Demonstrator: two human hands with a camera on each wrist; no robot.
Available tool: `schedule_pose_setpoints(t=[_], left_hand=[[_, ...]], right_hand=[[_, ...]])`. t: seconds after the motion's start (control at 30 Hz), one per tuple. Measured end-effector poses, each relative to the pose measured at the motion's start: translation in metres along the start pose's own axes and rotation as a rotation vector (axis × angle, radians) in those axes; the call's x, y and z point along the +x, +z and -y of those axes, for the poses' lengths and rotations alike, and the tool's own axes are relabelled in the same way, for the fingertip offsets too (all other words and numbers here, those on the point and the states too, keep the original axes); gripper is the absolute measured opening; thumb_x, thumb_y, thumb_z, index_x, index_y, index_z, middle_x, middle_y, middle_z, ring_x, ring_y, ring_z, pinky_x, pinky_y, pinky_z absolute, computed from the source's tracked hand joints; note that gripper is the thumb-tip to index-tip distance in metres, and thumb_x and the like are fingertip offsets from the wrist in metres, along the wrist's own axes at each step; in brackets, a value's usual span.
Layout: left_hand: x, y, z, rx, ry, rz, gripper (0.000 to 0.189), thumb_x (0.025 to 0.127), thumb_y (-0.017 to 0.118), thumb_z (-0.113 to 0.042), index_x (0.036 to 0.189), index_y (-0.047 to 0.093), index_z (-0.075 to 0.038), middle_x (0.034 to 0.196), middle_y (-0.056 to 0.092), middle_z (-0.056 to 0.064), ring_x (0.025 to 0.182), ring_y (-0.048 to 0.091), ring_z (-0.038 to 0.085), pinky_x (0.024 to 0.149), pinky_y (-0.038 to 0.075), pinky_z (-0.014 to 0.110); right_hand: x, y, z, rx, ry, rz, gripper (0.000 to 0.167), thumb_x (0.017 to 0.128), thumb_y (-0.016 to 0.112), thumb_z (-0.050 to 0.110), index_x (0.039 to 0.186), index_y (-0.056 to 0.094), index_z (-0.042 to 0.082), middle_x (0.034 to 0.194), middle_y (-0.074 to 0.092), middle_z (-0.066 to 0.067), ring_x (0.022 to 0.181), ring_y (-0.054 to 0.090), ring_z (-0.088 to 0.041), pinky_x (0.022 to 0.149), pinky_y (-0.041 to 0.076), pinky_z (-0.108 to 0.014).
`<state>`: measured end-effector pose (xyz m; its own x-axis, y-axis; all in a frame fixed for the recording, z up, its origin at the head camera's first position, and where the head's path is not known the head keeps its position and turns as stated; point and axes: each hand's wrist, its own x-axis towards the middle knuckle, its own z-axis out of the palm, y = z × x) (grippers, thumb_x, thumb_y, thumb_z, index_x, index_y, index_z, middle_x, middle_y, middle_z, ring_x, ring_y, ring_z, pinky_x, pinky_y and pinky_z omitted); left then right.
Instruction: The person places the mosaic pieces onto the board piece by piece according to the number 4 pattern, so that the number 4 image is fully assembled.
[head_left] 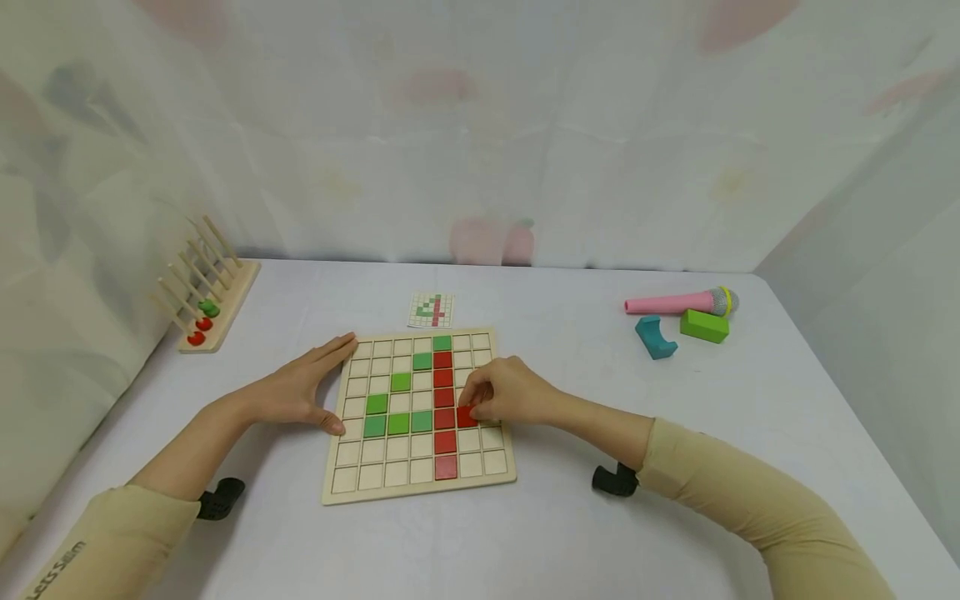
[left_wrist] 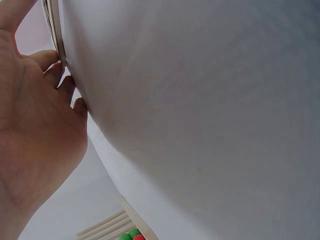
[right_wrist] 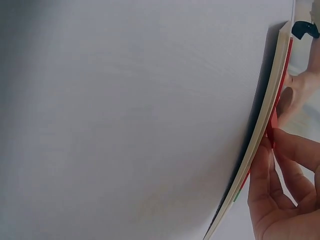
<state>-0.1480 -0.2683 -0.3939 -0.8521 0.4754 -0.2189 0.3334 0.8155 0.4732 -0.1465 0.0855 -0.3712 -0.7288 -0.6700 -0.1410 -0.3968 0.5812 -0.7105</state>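
Observation:
A square wooden grid board [head_left: 420, 492] lies on the white table between my hands. Red tiles [head_left: 444, 397] form a column on it, with green tiles [head_left: 401, 382] in a diagonal and a short row to its left. My right hand [head_left: 513, 392] pinches a red tile [head_left: 467, 417] between thumb and fingers, over a square just right of the column. In the right wrist view, that tile [right_wrist: 271, 126] is right at the board's surface. My left hand [head_left: 296, 390] spreads along the board's left edge, thumb and fingertips at the rim.
Behind the board lies a small printed card [head_left: 431, 309] with a coloured grid pattern. A wooden peg rack [head_left: 232, 308] with red and green beads stands at the left. To the right are a pink toy microphone [head_left: 671, 303], a green block [head_left: 704, 326] and a teal curved block [head_left: 656, 338].

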Motion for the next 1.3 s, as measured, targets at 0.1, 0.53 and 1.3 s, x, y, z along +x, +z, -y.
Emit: schedule_pose_setpoints(t=[0.1, 0.53, 1.3], left_hand=[[0.0, 0.0, 0.001, 0.001, -0.005, 0.003, 0.137, 0.058, 0.084, -0.064, 0.159, 0.014, -0.005, 0.168, 0.009, 0.016, 0.153, 0.011, 0.047, 0.117, 0.018, 0.07], [0.002, 0.001, 0.001, -0.012, 0.003, 0.004, 0.136, 0.059, 0.084, -0.064, 0.159, 0.013, -0.006, 0.169, 0.008, 0.015, 0.153, 0.01, 0.047, 0.117, 0.017, 0.071], [-0.004, -0.007, -0.005, 0.008, 0.021, -0.01, 0.128, 0.064, 0.083, -0.061, 0.159, 0.016, -0.007, 0.168, 0.008, 0.017, 0.153, 0.01, 0.047, 0.118, 0.011, 0.072]], right_hand=[[0.001, 0.001, -0.001, -0.013, 0.001, 0.001, 0.013, 0.082, 0.073, 0.003, 0.091, 0.078, 0.012, 0.078, 0.074, 0.003, 0.07, 0.061, -0.002, 0.064, 0.051, -0.016], [0.001, 0.0, -0.003, -0.018, -0.012, -0.004, 0.011, 0.083, 0.075, 0.006, 0.091, 0.078, 0.013, 0.079, 0.075, 0.003, 0.07, 0.061, -0.001, 0.064, 0.051, -0.016], [-0.026, -0.034, -0.024, -0.18, 0.016, -0.277, 0.018, 0.093, 0.067, 0.014, 0.109, 0.074, 0.01, 0.107, 0.071, -0.005, 0.092, 0.067, -0.016, 0.08, 0.057, -0.028]])
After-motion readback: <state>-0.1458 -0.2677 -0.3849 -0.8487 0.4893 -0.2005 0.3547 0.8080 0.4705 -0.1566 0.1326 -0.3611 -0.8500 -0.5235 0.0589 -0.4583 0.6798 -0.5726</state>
